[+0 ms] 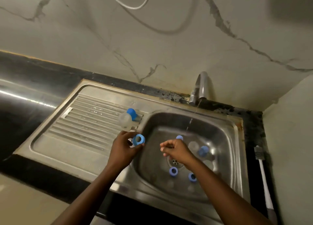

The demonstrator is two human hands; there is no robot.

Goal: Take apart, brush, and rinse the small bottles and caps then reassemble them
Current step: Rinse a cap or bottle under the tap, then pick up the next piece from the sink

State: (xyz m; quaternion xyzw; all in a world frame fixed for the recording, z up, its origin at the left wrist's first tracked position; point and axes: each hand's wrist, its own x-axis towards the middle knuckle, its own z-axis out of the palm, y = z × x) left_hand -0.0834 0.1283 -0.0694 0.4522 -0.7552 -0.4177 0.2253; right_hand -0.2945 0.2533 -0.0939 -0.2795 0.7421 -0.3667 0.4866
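Forearms are reaching over the sink's (149,189) near rim. The left hand (124,149) is pinching a blue cap (138,139) at the basin's left edge. The right hand (176,151) is hovering above the drain (175,162), fingers loosely curled and holding nothing. A second blue cap (173,171) is lying beside the drain, and a clear bottle (125,121) is standing at the draining board's right edge.

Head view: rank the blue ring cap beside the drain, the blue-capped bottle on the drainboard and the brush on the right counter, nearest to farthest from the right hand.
1. Blue ring cap: in the basin, just below the right hand.
2. Blue-capped bottle: on the drainboard, up-left.
3. Brush: on the counter, right of the basin.
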